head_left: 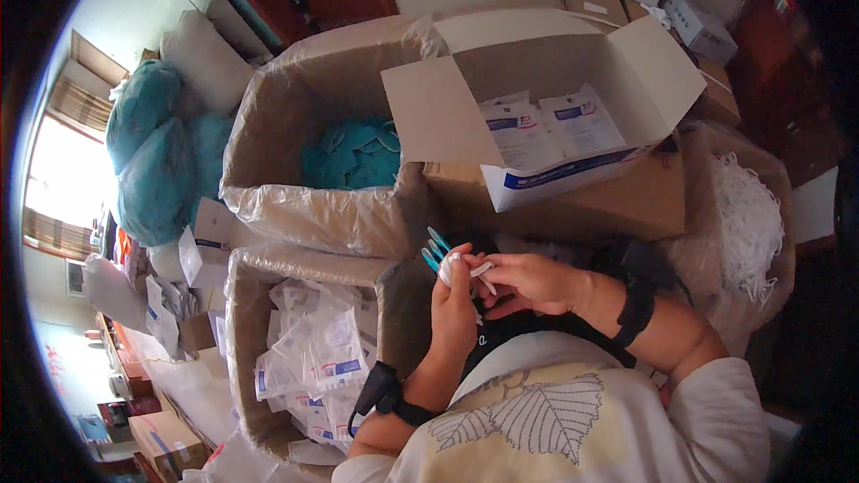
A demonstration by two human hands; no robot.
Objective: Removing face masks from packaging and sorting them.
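In front of my chest, my left hand (455, 304) is closed around a few thin teal pieces (434, 249), whose rounded ends stick up past the fingers. A white cord or band (483, 270) runs between my two hands. My right hand (541, 283) meets the left from the right side, its thumb and fingers pinched on the white cord. Fingers hide most of what is held. Similar teal flat pieces (353, 154) lie in a plastic-lined carton beyond my left hand.
A plastic-lined carton (309, 246) of flat white-and-blue packets (322, 349) stands at the near left. Ahead, an open white box (438, 116) with filled packets (582, 121) rests on a brown carton (617, 197). White cords (750, 224) fill a bag at right; teal sacks (152, 170) are piled far left.
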